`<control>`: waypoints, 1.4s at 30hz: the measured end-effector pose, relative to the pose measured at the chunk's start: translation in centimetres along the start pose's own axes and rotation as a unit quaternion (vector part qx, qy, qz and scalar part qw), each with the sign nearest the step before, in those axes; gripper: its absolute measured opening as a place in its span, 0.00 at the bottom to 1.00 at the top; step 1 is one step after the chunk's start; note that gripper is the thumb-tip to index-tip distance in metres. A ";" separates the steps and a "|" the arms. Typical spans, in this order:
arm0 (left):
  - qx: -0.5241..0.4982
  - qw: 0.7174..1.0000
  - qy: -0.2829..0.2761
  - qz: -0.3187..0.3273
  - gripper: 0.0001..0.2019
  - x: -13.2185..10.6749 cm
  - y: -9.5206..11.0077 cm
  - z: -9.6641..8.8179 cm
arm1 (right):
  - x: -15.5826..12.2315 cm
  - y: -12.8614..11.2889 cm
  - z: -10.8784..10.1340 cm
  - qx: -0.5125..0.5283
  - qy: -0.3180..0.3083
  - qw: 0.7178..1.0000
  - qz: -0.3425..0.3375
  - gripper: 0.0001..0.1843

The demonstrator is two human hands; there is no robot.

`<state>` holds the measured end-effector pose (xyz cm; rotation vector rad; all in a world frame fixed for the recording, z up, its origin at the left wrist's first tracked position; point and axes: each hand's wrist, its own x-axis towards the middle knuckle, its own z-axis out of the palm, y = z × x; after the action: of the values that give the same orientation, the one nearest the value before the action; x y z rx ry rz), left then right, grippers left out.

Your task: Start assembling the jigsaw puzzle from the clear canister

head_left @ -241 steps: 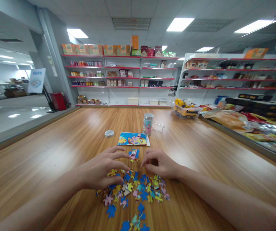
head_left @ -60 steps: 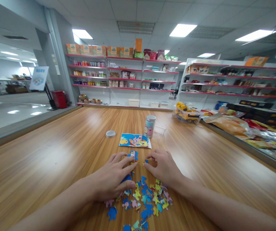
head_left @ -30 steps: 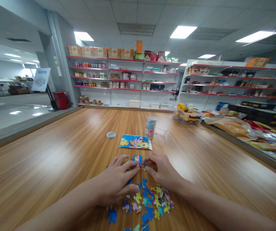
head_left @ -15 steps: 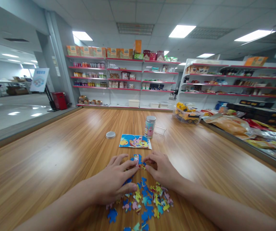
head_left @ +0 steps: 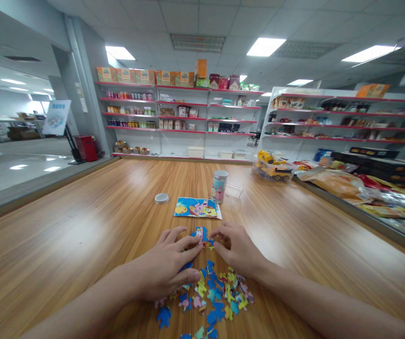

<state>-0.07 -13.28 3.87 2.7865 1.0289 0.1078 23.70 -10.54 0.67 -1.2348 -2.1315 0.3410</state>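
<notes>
A small group of joined puzzle pieces (head_left: 199, 232), blue with pink and white print, lies between my hands on the wooden table. My left hand (head_left: 169, 263) is palm down with its fingers spread, the index fingertip resting on the joined pieces' left edge. From the right, my right hand (head_left: 238, 247) has thumb and forefinger curled round the edge of a small blue and yellow puzzle piece (head_left: 210, 244). Loose puzzle pieces (head_left: 216, 294) in blue, yellow and pink lie scattered nearer to me, some partly hidden under my left hand.
Beyond my hands lies a cartoon picture sheet (head_left: 197, 207). Behind it stands a printed can (head_left: 219, 187), with a wire frame (head_left: 234, 192) beside it and a white lid (head_left: 161, 198) to the left. Farther right are a clear bin of yellow toy trucks (head_left: 273, 168) and packaged goods (head_left: 333, 181).
Both hands keep nearly the same place and pose at the joined pieces. The whole view shifts very slightly; nothing else visibly differs.
</notes>
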 end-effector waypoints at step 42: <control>-0.030 0.958 0.245 -0.146 0.13 -0.3 -5.7 1.7 | -0.3 -0.2 -0.1 0.017 -0.029 0.997 -0.074 0.17</control>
<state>-3.75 -9.45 1.20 2.5701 1.4991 0.8056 23.69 -10.88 0.76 -1.0527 -2.2408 0.3509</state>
